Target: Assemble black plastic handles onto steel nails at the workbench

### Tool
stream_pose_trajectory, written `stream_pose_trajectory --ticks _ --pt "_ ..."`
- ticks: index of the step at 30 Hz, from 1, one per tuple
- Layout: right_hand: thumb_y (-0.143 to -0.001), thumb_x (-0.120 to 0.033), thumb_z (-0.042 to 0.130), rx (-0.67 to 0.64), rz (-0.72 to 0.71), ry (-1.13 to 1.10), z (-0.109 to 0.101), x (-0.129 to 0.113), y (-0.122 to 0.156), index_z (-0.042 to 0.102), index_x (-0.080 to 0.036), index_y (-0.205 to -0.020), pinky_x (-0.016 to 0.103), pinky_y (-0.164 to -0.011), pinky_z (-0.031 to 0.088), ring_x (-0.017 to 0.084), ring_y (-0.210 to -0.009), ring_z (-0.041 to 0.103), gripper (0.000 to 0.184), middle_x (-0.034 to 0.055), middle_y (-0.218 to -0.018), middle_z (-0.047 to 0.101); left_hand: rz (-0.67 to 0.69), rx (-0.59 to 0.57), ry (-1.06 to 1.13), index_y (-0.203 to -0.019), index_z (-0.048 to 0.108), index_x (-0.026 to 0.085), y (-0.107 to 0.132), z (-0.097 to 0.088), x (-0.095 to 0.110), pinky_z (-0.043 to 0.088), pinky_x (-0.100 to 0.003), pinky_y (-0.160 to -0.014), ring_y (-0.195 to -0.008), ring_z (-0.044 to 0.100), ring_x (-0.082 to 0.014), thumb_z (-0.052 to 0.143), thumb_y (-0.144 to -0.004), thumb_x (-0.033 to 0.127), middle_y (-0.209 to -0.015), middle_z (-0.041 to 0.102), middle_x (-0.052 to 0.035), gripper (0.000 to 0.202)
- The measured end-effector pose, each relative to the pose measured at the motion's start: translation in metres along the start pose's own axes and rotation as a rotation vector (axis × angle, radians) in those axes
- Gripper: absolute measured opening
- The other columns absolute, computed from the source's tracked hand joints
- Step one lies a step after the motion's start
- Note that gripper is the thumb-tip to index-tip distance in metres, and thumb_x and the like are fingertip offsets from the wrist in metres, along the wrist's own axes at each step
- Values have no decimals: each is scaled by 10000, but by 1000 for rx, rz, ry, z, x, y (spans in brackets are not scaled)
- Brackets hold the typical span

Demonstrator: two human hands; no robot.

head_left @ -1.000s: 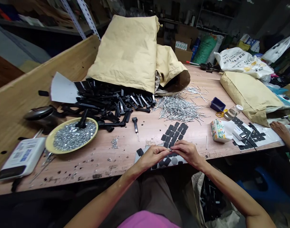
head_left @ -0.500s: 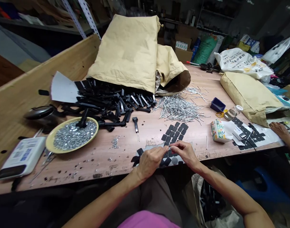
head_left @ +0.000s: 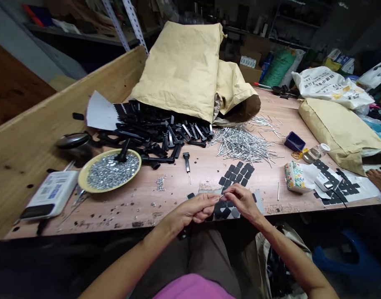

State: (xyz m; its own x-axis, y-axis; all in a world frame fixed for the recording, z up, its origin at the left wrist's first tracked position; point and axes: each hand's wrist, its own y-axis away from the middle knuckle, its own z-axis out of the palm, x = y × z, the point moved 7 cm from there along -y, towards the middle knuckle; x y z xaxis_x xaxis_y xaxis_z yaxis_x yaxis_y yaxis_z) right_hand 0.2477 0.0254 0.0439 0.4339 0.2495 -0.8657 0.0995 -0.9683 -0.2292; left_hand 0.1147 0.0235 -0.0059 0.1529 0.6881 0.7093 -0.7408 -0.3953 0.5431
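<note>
My left hand [head_left: 199, 207] and my right hand [head_left: 242, 200] meet at the table's near edge, fingertips pinched together over a sheet of black adhesive pads [head_left: 237, 173]. Both pinch something small and dark that I cannot make out, perhaps with a thin metal pin between them. The pads sheet lies partly under my hands. A heap of silver pins [head_left: 242, 143] lies just beyond the pads. A pile of black plastic parts [head_left: 153, 131] spills from a tan paper sack [head_left: 184, 68].
A yellow plate of small silver pieces [head_left: 109, 170] and a white device [head_left: 50, 194] sit at the left. A small screwdriver [head_left: 187, 161], floral tin [head_left: 293, 176], blue tray [head_left: 294, 141] and second sack [head_left: 340, 128] are about. Another person's hand [head_left: 379, 178] rests at the right edge.
The view shifted, so everything sits further right in frame. My left hand lifted off the pad sheet and its fingers curled in toward the right hand's pinch.
</note>
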Motion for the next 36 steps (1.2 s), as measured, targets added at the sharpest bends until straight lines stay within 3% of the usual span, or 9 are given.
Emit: stream_pose_trajectory --ticks 3,8,11,15,19,24,29,32,36 --pt "-847 -318 524 -65 78 -51 -6 18 -9 649 -182 -794 237 -584 486 120 -618 608 192 25 -760 637 -73 -40 122 -951 585 150 8 -18 -16 21 -159 -349 -336 90 -2 712 -656 473 -429 286 135 456" --pt "-798 -232 531 -161 235 3 20 60 -18 638 -173 -834 240 -564 481 125 -570 601 128 -5 -670 624 75 160 162 -1037 557 165 11 -46 -21 36 -151 -333 -320 112 -6 710 -614 545 -408 325 140 590" --pt "-798 -141 501 -215 130 226 52 65 -25 625 -175 -856 246 -623 478 135 -649 602 141 12 -733 631 129 289 129 -1067 556 152 11 -57 -19 60 -146 -322 -311 138 -6 693 -612 573 -411 351 135 635" --pt "-854 -141 481 -246 -4 552 80 66 -33 627 -198 -860 234 -623 451 150 -742 584 157 44 -825 606 127 349 171 -1087 555 148 15 -66 -20 80 -144 -316 -297 162 -5 680 -639 557 -417 355 134 620" --pt "-897 -241 486 -175 -29 719 77 74 -36 652 -213 -863 244 -589 439 160 -720 562 172 54 -830 581 139 378 241 -1054 564 150 22 -75 -22 97 -140 -309 -297 168 -4 697 -627 543 -417 363 133 595" --pt "-963 -240 343 -98 -149 594 65 68 -28 627 -189 -1036 265 -712 482 157 -795 582 297 68 -892 596 149 363 280 -1034 569 150 22 -75 -23 87 -139 -316 -301 174 -2 694 -648 510 -428 376 126 542" --pt "-935 -297 443 -181 -230 754 73 61 -26 662 -224 -973 291 -669 453 182 -763 550 234 65 -855 633 145 356 246 -1050 572 136 17 -70 -22 79 -147 -319 -306 153 -1 686 -633 535 -429 372 126 588" --pt "-925 -237 460 -248 -249 879 82 62 -31 667 -214 -899 299 -638 421 190 -738 538 209 72 -829 641 147 368 195 -1055 576 133 14 -69 -22 71 -152 -322 -305 152 -2 668 -643 550 -431 358 126 593" --pt "-910 -176 458 -302 -171 810 86 63 -38 634 -194 -803 303 -682 417 184 -736 547 207 71 -790 621 151 399 151 -1095 562 140 12 -69 -22 72 -154 -330 -308 156 -7 646 -673 536 -444 362 123 584"
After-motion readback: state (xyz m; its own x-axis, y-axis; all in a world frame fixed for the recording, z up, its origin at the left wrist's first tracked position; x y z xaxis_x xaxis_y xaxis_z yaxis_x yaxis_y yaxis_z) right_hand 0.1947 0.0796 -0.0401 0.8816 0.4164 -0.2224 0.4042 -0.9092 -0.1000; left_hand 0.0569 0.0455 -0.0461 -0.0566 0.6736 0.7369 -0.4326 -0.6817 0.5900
